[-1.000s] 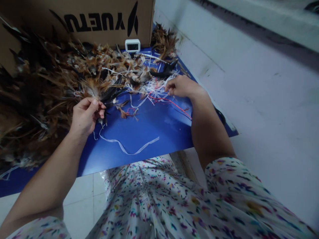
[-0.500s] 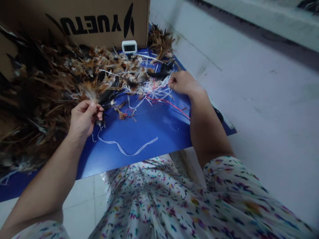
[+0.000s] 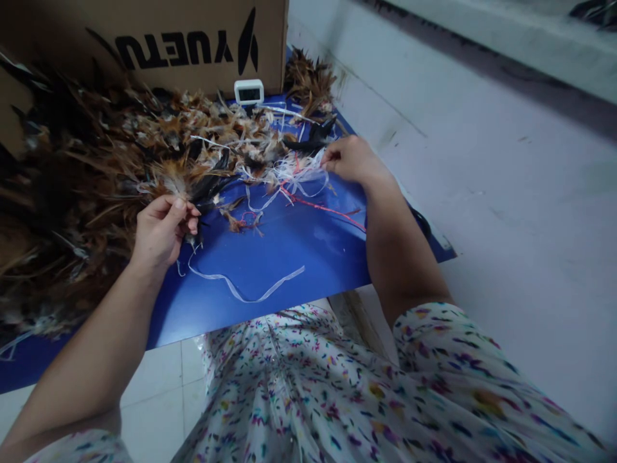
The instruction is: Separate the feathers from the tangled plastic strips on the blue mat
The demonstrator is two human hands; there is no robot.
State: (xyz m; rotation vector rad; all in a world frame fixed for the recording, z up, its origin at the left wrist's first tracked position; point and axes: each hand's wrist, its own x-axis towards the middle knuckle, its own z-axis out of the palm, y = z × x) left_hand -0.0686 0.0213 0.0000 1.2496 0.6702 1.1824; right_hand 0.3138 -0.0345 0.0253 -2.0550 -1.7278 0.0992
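Thumb and fingers of my left hand pinch the base of a small bunch of brown and black feathers near the edge of the big feather pile. My right hand is closed at the right end of a tangle of white plastic ribbon strips, its fingertips pinching among the strips. How many strips they hold I cannot make out. A red string runs from the tangle toward my right forearm. Below my left hand a loose white ribbon curls across the blue tabletop.
A large heap of brown and black feathers covers the left and back of the table. Behind it stands a cardboard box. A small white digital device leans before the box. The wall borders the right side.
My right hand has shifted slightly left, and the white strips by it have bunched and looped. The red string has moved with them. My left hand stays in place with the feathers.
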